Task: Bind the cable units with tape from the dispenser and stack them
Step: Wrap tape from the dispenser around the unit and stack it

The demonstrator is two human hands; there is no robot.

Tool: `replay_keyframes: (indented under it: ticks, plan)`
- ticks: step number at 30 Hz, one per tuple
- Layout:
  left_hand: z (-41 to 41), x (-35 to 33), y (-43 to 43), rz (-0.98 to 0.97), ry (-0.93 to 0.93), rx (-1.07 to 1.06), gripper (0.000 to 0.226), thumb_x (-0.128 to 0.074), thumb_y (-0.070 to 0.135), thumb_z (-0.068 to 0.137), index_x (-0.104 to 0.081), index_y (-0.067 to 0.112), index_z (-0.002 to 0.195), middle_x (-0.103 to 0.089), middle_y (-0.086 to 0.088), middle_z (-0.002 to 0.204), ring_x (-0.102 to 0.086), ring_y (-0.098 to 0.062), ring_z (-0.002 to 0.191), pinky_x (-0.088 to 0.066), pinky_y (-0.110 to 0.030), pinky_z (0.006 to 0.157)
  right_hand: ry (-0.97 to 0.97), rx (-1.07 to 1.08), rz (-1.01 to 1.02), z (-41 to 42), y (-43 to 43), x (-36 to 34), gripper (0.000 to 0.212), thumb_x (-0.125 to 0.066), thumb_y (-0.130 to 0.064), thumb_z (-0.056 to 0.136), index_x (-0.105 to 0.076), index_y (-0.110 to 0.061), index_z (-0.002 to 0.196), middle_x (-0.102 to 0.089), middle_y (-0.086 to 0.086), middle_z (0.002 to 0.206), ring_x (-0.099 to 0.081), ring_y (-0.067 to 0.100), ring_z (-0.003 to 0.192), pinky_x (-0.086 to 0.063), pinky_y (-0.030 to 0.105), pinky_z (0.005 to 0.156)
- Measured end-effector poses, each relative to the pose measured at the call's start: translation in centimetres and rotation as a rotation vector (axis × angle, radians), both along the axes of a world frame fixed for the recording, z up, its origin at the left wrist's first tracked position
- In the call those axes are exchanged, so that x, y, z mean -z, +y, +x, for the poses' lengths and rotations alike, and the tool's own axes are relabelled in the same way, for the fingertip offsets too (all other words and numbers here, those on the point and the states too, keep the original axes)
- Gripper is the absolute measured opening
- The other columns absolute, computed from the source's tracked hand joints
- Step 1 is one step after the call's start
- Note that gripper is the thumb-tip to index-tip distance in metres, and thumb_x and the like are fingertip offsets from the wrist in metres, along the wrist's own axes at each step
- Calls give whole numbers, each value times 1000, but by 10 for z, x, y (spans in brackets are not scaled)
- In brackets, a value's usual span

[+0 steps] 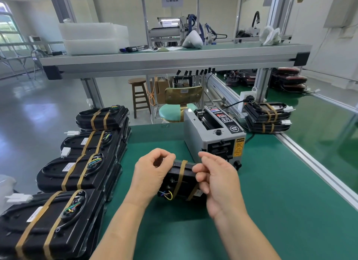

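Along the desk's left edge runs a row of taped black units, the nearest cut off by the picture's bottom corner. At the desk's middle, the left hand curls its fingers over the cable unit's far left corner, hiding it. The unit is held tilted, two tape bands around it. The right hand's fingers pinch its right side. Just behind stands the tape dispenser; two more bound units lie stacked beyond it.
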State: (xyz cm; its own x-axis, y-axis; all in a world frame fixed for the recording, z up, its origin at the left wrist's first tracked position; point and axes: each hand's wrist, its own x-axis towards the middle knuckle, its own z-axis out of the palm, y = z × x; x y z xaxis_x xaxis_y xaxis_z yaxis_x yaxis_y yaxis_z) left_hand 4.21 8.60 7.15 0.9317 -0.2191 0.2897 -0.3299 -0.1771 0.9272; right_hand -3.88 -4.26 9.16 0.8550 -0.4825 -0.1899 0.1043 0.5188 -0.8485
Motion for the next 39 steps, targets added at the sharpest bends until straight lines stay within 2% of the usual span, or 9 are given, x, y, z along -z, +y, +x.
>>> replay_keyframes:
  ticks: [6,11,15,20,26,30,32,35,39]
  plan:
    - [-2,0,-1,35,25,46,19,-68,44,73,-66,25,70,-61,0,67,-51,-13,65,-44,-31,66,30,6,68,6,-9,9,18,-48,-2,97,-63,-3,106,-62,4,52,-47,7,36,-27,16,30]
    - [-2,-1,-3,10,68,60,14,-70,25,85,-67,22,72,-63,4,69,-53,-8,66,-45,-24,66,18,0,78,8,-11,11,17,-48,-2,97,-62,-2,106,-62,5,53,-47,7,36,-27,16,30]
    - [-6,-5,-6,-25,110,93,13,-69,35,73,-67,22,73,-64,6,67,-55,-8,64,-46,-21,63,23,-13,89,8,-11,11,16,-50,-2,97,-63,-2,106,-62,5,53,-47,7,36,-27,16,30]
    - [-7,-4,-6,-40,161,121,19,-75,36,68,-69,21,76,-66,2,68,-57,-10,61,-48,-22,59,20,-22,108,8,-11,13,15,-50,-3,97,-63,-3,104,-62,6,52,-48,7,36,-28,15,30]
    - [-7,-5,-6,-50,207,122,24,-79,37,65,-69,19,77,-68,0,69,-60,-11,61,-48,-20,56,36,1,265,8,-37,8,6,-62,-2,90,-65,3,93,-63,7,55,-49,6,38,-27,13,28]
    - [-8,-7,-6,-25,204,124,21,-77,37,66,-69,22,79,-70,1,76,-62,-12,66,-50,-22,58,99,126,204,21,-77,14,4,-61,-2,92,-62,1,89,-63,7,66,-51,3,39,-29,11,30]
    - [-9,-9,-8,-7,178,119,18,-75,35,68,-70,24,80,-71,4,80,-61,-12,71,-53,-28,66,157,166,159,32,-90,19,5,-60,-2,92,-61,0,88,-59,7,69,-51,2,37,-29,12,30]
    - [-9,-11,-11,37,126,111,11,-73,31,72,-71,25,81,-70,9,82,-59,-4,76,-49,-30,76,213,193,93,45,-100,25,5,-61,-1,90,-63,-1,85,-59,5,62,-50,3,34,-29,13,30]
    - [-9,-11,-11,76,93,115,4,-71,25,77,-73,27,80,-70,11,77,-59,0,72,-45,-24,72,295,200,-32,54,-102,31,8,-65,-3,87,-64,-4,79,-62,0,49,-53,3,35,-31,13,30]
